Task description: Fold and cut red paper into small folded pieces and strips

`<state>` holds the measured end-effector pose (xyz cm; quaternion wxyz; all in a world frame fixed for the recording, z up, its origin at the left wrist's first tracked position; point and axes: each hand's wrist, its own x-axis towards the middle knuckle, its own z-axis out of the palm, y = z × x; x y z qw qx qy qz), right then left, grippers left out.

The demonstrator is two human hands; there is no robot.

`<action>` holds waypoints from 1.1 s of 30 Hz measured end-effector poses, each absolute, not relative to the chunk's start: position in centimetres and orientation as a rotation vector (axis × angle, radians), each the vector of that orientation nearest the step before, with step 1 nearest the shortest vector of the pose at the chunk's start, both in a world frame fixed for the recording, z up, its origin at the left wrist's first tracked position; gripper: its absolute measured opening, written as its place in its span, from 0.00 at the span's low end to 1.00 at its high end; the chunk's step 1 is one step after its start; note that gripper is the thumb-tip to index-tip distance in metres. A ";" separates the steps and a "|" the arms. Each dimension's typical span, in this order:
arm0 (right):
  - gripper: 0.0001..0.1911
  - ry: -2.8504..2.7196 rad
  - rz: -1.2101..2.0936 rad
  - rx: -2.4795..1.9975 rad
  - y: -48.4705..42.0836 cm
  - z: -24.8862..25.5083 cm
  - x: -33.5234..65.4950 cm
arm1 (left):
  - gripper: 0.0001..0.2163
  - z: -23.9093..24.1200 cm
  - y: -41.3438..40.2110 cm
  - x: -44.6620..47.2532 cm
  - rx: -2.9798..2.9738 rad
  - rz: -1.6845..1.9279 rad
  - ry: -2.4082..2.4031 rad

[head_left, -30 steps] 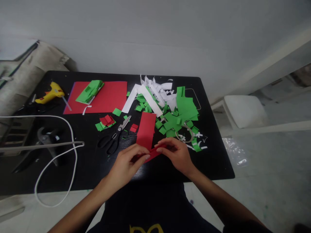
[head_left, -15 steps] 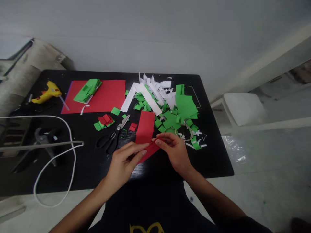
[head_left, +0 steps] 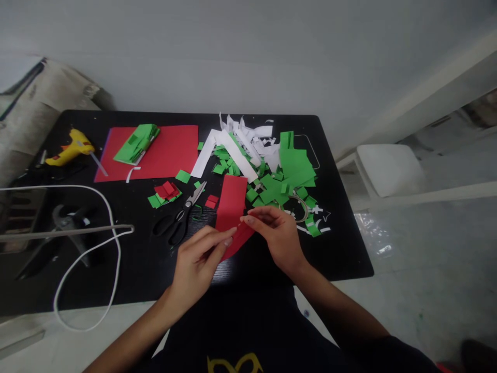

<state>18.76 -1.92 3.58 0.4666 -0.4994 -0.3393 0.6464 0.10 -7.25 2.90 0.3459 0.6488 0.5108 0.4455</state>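
Note:
Both my hands pinch the near end of a long red paper strip (head_left: 232, 202) that lies on the black table (head_left: 341, 248). My left hand (head_left: 200, 261) grips the folded near edge from the left, fingers closed on it. My right hand (head_left: 277, 235) pinches the same fold from the right with thumb and forefinger. Black-handled scissors (head_left: 179, 220) lie just left of the strip. A heap of green and white paper scraps (head_left: 267, 163) lies beyond my right hand.
A large red sheet (head_left: 171, 153) with a stack of green pieces (head_left: 135, 143) lies at the back left, beside a yellow glue gun (head_left: 68, 147). Small red and green squares (head_left: 165, 193) sit near the scissors. A white cable (head_left: 111, 217) loops at left. A white stool (head_left: 390, 168) stands at right.
Both hands have lifted and folded the strip's near end further up and away from me; the right hand moved slightly toward the scraps. The camera view shifted a little.

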 end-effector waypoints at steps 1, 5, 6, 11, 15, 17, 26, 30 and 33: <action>0.13 -0.836 1.585 -1.226 -1.9 3.7 18.7 | 0.13 2.9 -7.3 0.1 1.683 1.155 1.332; 0.13 -0.853 1.568 -1.219 -1.8 4.0 18.4 | 0.13 3.0 -7.4 0.2 1.669 1.159 1.371; 0.13 -0.860 1.558 -1.217 -1.8 4.1 18.3 | 0.12 3.0 -7.5 0.3 1.662 1.162 1.385; 0.12 -1.018 1.476 -1.232 -1.5 4.6 18.3 | 0.07 3.3 -7.4 0.6 1.516 1.105 1.435; 0.09 -1.151 1.439 -1.194 -1.1 4.9 18.3 | 0.05 3.9 -6.6 0.6 1.487 1.000 1.440; 0.09 -1.157 1.450 -1.169 -1.0 5.0 18.2 | 0.05 4.3 -6.1 0.7 1.490 0.978 1.439; 0.10 -1.098 1.524 -1.154 -1.2 5.6 18.2 | 0.05 5.0 -5.7 1.2 1.464 1.063 1.413; 0.10 -1.073 1.548 -1.154 -1.2 5.7 18.4 | 0.05 4.8 -5.8 1.2 1.470 1.080 1.401; 0.10 -1.052 1.548 -1.154 -1.2 5.8 18.3 | 0.05 4.9 -5.8 1.2 1.486 1.095 1.403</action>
